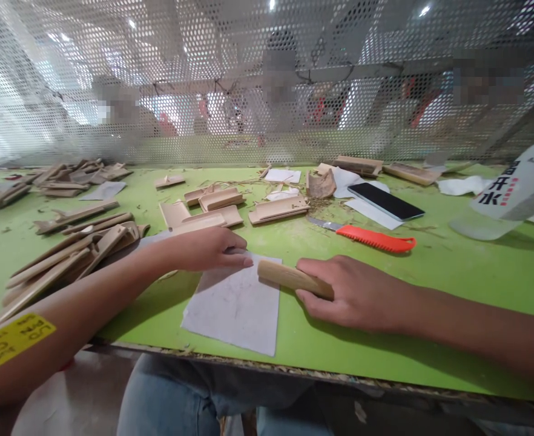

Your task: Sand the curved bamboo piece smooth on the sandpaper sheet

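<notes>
My right hand is closed round one end of a pale wooden piece, whose other end points left over a white sheet. At the sheet's upper edge, my left hand has its fingers bent and pressed together, palm down; whatever may be under them is hidden. Several curved wooden pieces lie just beyond my left hand. An orange-handled knife rests past my right hand, its blade toward the left.
A phone lies on paper at the right, near a clear bottle. More wooden pieces are heaped at the left. A perforated metal screen stands behind the green table, with people beyond it.
</notes>
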{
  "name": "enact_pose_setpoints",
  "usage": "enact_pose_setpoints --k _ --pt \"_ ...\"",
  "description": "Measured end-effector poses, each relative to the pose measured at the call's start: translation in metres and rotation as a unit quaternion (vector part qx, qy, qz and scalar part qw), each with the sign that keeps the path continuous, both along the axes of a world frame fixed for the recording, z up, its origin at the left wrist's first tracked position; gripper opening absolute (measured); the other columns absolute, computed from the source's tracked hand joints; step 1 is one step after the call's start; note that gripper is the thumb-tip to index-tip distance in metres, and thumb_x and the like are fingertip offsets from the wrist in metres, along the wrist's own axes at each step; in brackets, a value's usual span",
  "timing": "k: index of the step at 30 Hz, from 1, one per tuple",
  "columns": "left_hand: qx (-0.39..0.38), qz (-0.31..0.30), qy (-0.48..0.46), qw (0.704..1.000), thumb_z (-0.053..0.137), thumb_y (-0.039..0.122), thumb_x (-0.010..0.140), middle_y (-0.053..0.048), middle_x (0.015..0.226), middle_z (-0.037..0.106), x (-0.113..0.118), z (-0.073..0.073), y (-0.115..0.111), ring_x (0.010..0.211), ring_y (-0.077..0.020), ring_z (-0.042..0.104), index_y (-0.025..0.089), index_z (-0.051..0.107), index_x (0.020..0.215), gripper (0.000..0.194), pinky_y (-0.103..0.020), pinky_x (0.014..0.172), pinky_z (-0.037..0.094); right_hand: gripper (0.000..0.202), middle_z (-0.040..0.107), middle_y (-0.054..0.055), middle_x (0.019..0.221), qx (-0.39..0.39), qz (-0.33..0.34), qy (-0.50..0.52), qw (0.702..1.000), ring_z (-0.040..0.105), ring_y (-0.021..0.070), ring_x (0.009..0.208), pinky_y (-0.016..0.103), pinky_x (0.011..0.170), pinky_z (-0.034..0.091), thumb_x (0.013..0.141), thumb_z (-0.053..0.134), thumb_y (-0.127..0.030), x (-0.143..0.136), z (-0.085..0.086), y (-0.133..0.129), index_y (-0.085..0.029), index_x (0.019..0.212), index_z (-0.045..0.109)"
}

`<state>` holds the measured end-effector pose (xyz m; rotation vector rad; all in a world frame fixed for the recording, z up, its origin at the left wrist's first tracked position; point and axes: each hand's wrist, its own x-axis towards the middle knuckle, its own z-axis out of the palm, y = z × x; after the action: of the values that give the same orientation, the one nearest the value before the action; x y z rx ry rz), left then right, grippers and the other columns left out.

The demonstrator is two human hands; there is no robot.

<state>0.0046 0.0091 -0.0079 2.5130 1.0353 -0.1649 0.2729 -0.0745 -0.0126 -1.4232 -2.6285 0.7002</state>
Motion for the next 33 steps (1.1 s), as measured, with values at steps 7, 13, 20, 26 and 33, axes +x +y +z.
enact_pose_setpoints --k 7,13,20,26,33 --pt "-0.007 0.005 0.006 1.000 0.045 0.060 0.098 0.001 0.064 0.051 0.0018 0.0008 0.0003 0.057 -0.0128 0.043 0.021 0.053 0.074 0.047 -0.030 0.053 0.025 0.017 0.049 -0.004 0.060 -0.002 0.005 0.008 1.000 0.041 0.0132 0.053 0.029 0.052 0.022 0.089 0.055 -0.031 0.0012 0.0008 0.0002 -0.023 0.077 0.045" --pt "0.004 0.002 0.012 1.000 0.044 0.061 0.098 0.002 0.063 0.048 0.0030 -0.0013 0.0018 0.057 -0.0127 0.043 0.021 0.051 0.073 0.048 -0.030 0.053 0.026 0.018 0.049 -0.004 0.060 0.002 0.003 0.008 1.000 0.039 0.0129 0.052 0.029 0.052 0.021 0.089 0.055 -0.031 0.0020 -0.0011 0.0015 -0.023 0.077 0.044" --pt "0.005 0.001 0.014 1.000 0.043 0.062 0.099 0.002 0.064 0.048 0.0021 -0.0036 0.0034 0.058 -0.0130 0.044 0.021 0.050 0.073 0.049 -0.030 0.054 0.028 0.018 0.050 -0.004 0.060 -0.002 -0.001 0.004 1.000 0.040 0.0128 0.052 0.029 0.052 0.022 0.090 0.055 -0.031 0.0014 -0.0024 0.0023 -0.023 0.078 0.045" --pt "0.007 -0.002 0.017 1.000 0.042 0.063 0.099 0.001 0.064 0.050 0.0006 -0.0055 0.0046 0.058 -0.0130 0.044 0.021 0.051 0.074 0.050 -0.030 0.053 0.026 0.018 0.049 -0.005 0.061 -0.005 0.000 -0.005 1.000 0.040 0.0128 0.053 0.030 0.052 0.023 0.091 0.055 -0.031 0.0004 -0.0019 0.0022 -0.023 0.079 0.044" --pt "0.004 0.000 0.017 1.000 0.042 0.063 0.099 0.001 0.065 0.051 0.0010 -0.0057 0.0055 0.058 -0.0130 0.044 0.021 0.053 0.075 0.050 -0.029 0.053 0.027 0.017 0.050 -0.004 0.061 -0.002 -0.002 0.000 1.000 0.040 0.0129 0.053 0.030 0.052 0.023 0.091 0.055 -0.031 0.0018 -0.0033 0.0026 -0.023 0.079 0.045"
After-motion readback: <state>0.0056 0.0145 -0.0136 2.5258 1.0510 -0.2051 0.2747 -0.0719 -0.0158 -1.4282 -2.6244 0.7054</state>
